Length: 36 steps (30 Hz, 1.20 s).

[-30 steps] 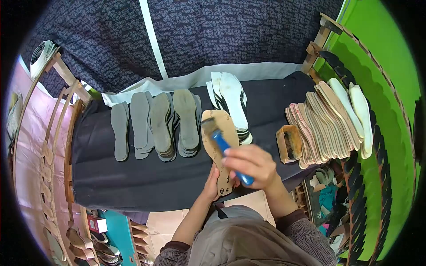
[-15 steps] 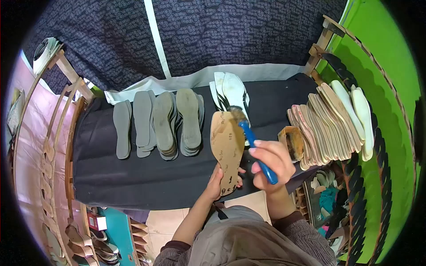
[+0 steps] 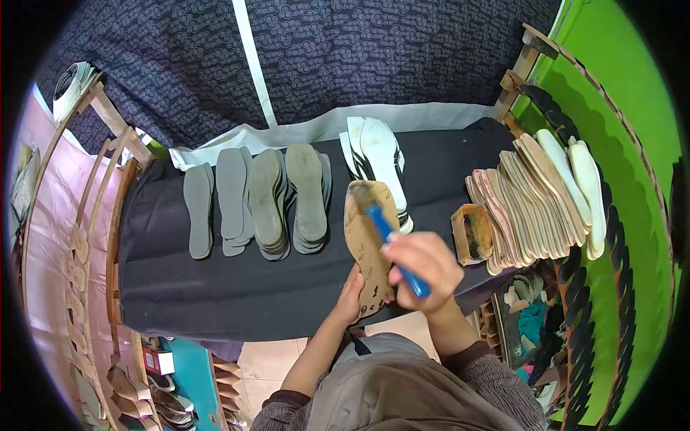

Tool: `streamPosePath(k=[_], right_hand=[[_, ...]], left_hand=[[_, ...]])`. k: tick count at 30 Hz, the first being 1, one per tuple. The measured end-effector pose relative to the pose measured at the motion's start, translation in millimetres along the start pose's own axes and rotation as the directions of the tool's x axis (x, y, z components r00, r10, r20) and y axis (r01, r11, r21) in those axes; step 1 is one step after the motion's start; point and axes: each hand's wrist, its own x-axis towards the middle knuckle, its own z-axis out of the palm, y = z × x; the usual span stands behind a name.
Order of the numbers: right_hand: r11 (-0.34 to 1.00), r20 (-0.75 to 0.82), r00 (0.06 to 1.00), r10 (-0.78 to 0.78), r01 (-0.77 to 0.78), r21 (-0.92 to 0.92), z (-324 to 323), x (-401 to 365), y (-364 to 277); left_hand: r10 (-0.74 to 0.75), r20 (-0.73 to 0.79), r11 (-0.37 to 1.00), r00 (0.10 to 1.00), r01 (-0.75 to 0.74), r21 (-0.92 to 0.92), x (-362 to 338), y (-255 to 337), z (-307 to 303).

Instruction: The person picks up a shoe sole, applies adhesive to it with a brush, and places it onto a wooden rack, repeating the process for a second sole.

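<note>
A tan insole (image 3: 372, 269) with dark handwritten marks is held near its heel end by my left hand (image 3: 350, 298), thumb on top and fingers underneath. My right hand (image 3: 425, 271) is wrapped round the blue handle of a brush (image 3: 381, 223). The bristles, blurred by motion, are over the upper part of the insole. Just beyond the insole lies a stack of white insoles (image 3: 379, 151) with black edges. To the right stands an open container (image 3: 473, 233) with brownish, stained insides.
Grey sole stacks (image 3: 267, 197) lie on the black-covered table (image 3: 215, 298) at the left. A long leaning row of tan insoles (image 3: 535, 205) is at the right. Wooden racks flank the table, and a teal surface (image 3: 190, 370) shows below left.
My right hand has moved left and slightly down with the brush, and the bristles have gone from the insole's top right edge onto its face. The insole has shifted slightly right.
</note>
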Motion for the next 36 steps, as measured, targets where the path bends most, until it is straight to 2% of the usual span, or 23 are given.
streamPosePath(k=[2, 5, 6, 7, 8, 10, 12, 14, 15, 16, 18, 20, 22, 23, 24, 26, 27, 28, 30, 31, 32, 34, 36], right_hand=[[0.996, -0.049, 0.997, 0.067, -0.069, -0.048, -0.8, 0.4, 4.4], [0.97, 0.129, 0.988, -0.08, 0.047, 0.237, 0.8, -3.9, 0.5], [0.966, 0.141, 0.988, -0.063, 0.024, 0.258, 1.6, -4.2, -1.2], [0.979, 0.106, 0.994, -0.021, -0.001, 0.204, -0.2, -4.8, 0.9], [0.988, 0.069, 0.998, 0.015, -0.026, 0.151, -2.0, -5.1, 4.9], [0.993, -0.023, 0.995, 0.094, -0.096, -0.07, -3.3, -5.7, 9.5], [0.999, 0.078, 0.996, 0.035, -0.038, 0.032, -2.9, -13.8, 11.1], [0.965, 0.233, 0.962, -0.145, 0.085, 0.248, 1.2, -18.4, 7.7], [0.966, 0.223, 0.966, -0.132, 0.075, 0.248, 0.7, -19.1, 8.3], [0.966, 0.212, 0.97, -0.12, 0.065, 0.25, 0.0, -19.7, 9.0], [0.999, 0.082, 0.996, -0.033, 0.033, 0.005, -2.3, -11.2, 13.7], [0.997, 0.072, 0.997, -0.037, 0.042, -0.065, -3.4, -8.8, 12.9], [0.971, 0.251, 0.962, -0.106, 0.046, 0.234, -4.7, -12.4, 4.7], [0.96, 0.289, 0.953, -0.091, 0.007, 0.279, -5.3, -14.2, 0.5], [0.961, 0.289, 0.953, -0.087, 0.004, 0.278, -5.7, -15.3, 2.8], [0.997, 0.095, 0.995, -0.01, 0.003, 0.079, -6.2, -15.1, 11.5], [0.998, 0.072, 0.996, 0.044, -0.041, -0.043, -8.6, -9.5, 10.4], [0.998, 0.071, 0.997, 0.042, -0.039, -0.042, -8.2, -11.5, 10.0], [0.99, 0.188, 0.98, -0.057, 0.03, 0.141, -5.8, -19.3, 7.0], [0.969, 0.269, 0.96, -0.083, 0.014, 0.248, -7.2, -16.9, 1.0], [0.956, 0.256, 0.965, -0.063, -0.015, 0.292, -6.3, -18.3, -1.1], [0.987, 0.136, 0.991, 0.014, -0.035, 0.157, -7.7, -19.5, 5.5], [0.996, 0.084, 0.994, 0.071, -0.067, -0.05, -10.1, -13.9, 7.3]], left_hand=[[-0.081, 0.124, 0.995, 0.989, 0.088, -0.054, -0.8, 2.1, -4.7], [-0.001, 0.036, 0.999, 0.999, -0.001, 0.035, 1.2, -11.0, -10.2], [0.058, -0.005, 0.993, 0.998, -0.058, 0.102, 2.2, -10.9, -8.7], [-0.058, -0.093, 0.998, 0.994, 0.056, -0.027, -1.4, -4.1, -1.6], [-0.061, -0.092, 0.998, 0.994, 0.059, -0.027, -2.2, -4.9, -6.0], [-0.089, 0.265, 0.957, 0.96, 0.156, -0.244, -1.4, -5.8, -19.7], [-0.073, 0.294, 0.957, 0.953, 0.15, -0.25, -1.5, -7.1, -20.7], [-0.046, -0.121, 0.994, 0.992, 0.033, -0.103, -3.3, -12.8, -12.7], [-0.06, -0.177, 0.962, 0.982, 0.009, -0.273, -0.8, -15.1, -9.5], [-0.061, -0.179, 0.962, 0.982, 0.01, -0.273, -2.3, -13.0, -10.1], [-0.051, 0.054, 0.985, 0.997, 0.059, -0.163, -3.7, -2.0, -7.9], [-0.041, 0.112, 0.979, 0.993, 0.063, -0.196, -2.1, -1.1, -5.6], [0.021, -0.233, 0.999, 0.972, -0.015, 0.031, 0.4, -4.3, 1.1], [0.018, -0.233, 0.999, 0.972, -0.012, 0.03, 0.0, -3.2, 1.5], [-0.015, -0.152, 0.999, 0.988, 0.011, -0.033, -0.6, -0.8, 1.0], [-0.065, 0.014, 0.986, 0.998, 0.066, -0.156, -2.8, 4.7, -3.4], [-0.009, 0.311, 0.932, 0.95, 0.12, -0.341, 2.7, 7.1, -14.5], [-0.007, 0.312, 0.933, 0.95, 0.119, -0.34, 1.6, 3.5, -12.3], [-0.011, -0.101, 0.998, 0.995, 0.005, -0.058, -2.1, 0.0, -0.9], [-0.05, -0.156, 0.993, 0.987, 0.033, -0.109, -3.0, -3.9, -4.5], [-0.102, -0.149, 0.977, 0.984, 0.07, -0.204, -1.6, -17.8, -16.5], [-0.05, -0.079, 0.992, 0.996, 0.04, -0.122, -2.0, -1.1, -3.3], [-0.045, 0.039, 0.984, 0.998, 0.051, -0.17, -0.6, -0.7, -4.6]])
